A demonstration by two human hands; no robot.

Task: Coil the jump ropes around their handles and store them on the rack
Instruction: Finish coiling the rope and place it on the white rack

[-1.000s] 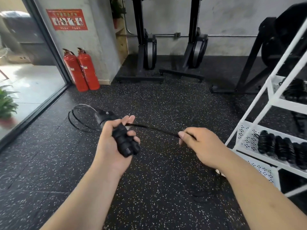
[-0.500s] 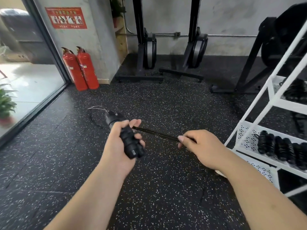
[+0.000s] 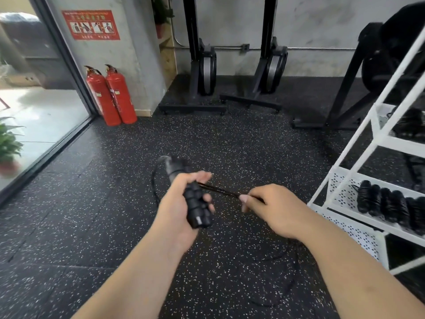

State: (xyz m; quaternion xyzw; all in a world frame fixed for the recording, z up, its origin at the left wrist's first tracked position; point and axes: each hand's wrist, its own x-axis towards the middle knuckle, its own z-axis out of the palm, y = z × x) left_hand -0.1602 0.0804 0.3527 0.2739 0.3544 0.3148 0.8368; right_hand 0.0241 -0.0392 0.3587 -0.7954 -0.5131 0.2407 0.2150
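Right of frame: white rack (image 3: 342, 187), coiled ropes (image 3: 388, 208) on its shelf. Centre: left hand (image 3: 177, 203) wrapped round the jump-rope handles (image 3: 197, 207), right hand (image 3: 276, 208) pinching the taut cord (image 3: 218, 191) at its fingertips. Likely to unwind if tension drops; may snag on slack (image 3: 292, 282) trailing lower right.

Handles (image 3: 196, 204): black, ribbed, with a small grey mark near the lower end.
Rope (image 3: 218, 192): black.
Floor (image 3: 230, 139): black, fine white speckle throughout.
Fire extinguishers (image 3: 119, 97), 10 o'clock: red, black fittings on top.
Sign (image 3: 90, 24), 11 o'clock: red, white pictogram panels.
Wall (image 3: 322, 24), 1 o'clock: mottled grey.
Rack (image 3: 342, 189), 3 o'clock: white frame, shelves punched in a regular dot pattern.
Coiled ropes (image 3: 388, 207) on it: black.
Plant (image 3: 9, 143), 9 o'clock: green leaves.
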